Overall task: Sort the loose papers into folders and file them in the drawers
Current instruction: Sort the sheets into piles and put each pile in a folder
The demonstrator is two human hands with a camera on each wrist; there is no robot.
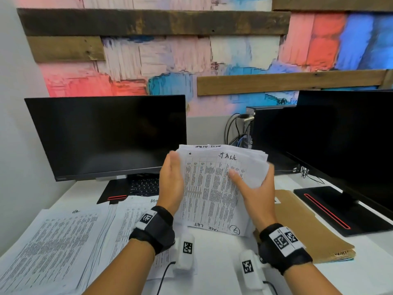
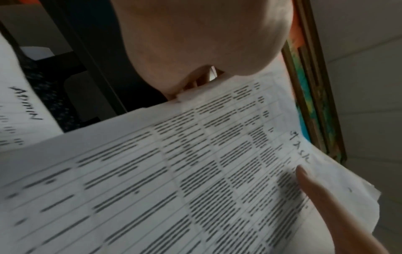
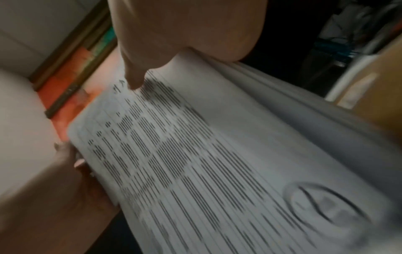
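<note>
You are holding a stack of printed papers [image 1: 214,188] upright above the worktop [image 1: 217,254], in front of the gap between the two dark monitors. Your right hand [image 1: 258,194] has its grip closed on the stack's right edge, thumb [image 1: 236,177] lying across the top sheet below the handwritten "TASK", fingers behind. Your left hand [image 1: 171,182] lies flat against the stack's left edge, fingers straight, not curled round anything. Left of the stack, more loose sheets [image 1: 63,237] lie spread on the worktop, one marked with handwriting. Right of the stack, a pile of brown folders [image 1: 308,226] lies flat, just beside the right monitor's black base [image 1: 331,207]. A keyboard [image 1: 144,186] sits behind your left hand.
</note>
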